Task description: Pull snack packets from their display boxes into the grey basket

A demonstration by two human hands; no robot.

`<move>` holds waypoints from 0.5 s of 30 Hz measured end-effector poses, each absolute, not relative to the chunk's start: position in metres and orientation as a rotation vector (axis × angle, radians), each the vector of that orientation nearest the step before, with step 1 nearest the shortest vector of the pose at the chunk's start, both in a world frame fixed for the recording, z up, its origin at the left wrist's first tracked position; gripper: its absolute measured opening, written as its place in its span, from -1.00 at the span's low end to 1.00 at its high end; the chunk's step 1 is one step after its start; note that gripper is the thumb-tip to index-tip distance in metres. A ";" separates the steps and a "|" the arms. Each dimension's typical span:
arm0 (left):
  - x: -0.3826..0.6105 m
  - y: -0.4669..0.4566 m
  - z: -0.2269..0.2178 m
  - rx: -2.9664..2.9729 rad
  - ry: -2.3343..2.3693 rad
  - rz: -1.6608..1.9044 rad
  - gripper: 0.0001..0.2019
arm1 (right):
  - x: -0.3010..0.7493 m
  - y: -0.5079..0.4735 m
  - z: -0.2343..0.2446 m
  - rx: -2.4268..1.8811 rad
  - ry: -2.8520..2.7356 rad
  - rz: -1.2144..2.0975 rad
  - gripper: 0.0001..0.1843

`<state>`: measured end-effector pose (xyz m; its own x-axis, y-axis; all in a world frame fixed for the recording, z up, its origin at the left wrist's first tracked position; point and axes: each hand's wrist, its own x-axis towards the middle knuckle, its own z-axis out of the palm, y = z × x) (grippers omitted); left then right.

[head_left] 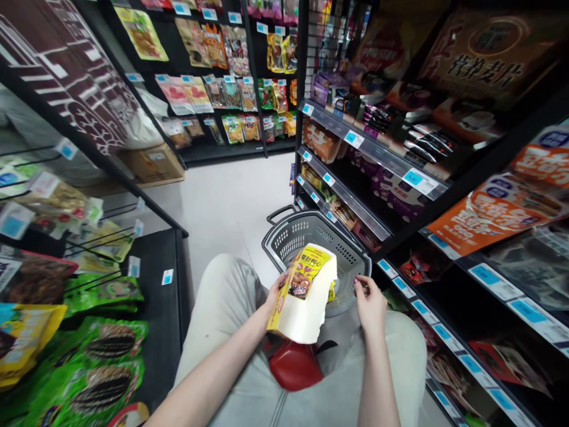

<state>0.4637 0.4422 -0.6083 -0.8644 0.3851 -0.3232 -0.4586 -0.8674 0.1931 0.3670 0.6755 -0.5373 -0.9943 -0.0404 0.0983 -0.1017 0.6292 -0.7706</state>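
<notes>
My left hand [274, 293] is closed on the left edge of a yellow and white cardboard box [296, 314] with a ragged, torn edge. The box has a food picture on its yellow panel and is tilted above my lap. Under and beyond it, a grey plastic shopping basket [284, 240] stands between my knees. My right hand [371, 302] is by the basket's right rim, with thumb and fingers pinched together. Whatever they may hold is too small to make out. Something small and yellow [331, 290] shows behind the box. A red pouch [296, 366] lies on my lap.
Shelves with price tags [420, 181] rise close on my right, with orange bags [493, 207]. On the left, a low black shelf [162, 320] bears green snack bags [104, 344]. A cardboard carton [153, 163] sits on the pale floor [222, 196], near the back shelves.
</notes>
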 end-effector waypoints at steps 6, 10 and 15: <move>0.461 0.445 -0.615 -0.611 0.463 2.577 -0.38 | 0.396 0.640 -0.503 0.658 -2.478 1.022 -0.79; 0.457 0.449 -0.615 -0.683 0.525 2.550 -0.49 | 0.407 0.620 -0.506 0.745 -2.714 0.696 -0.67; 0.455 0.451 -0.615 -0.703 0.546 2.541 -0.53 | 0.408 0.613 -0.514 0.610 -2.851 0.597 -0.60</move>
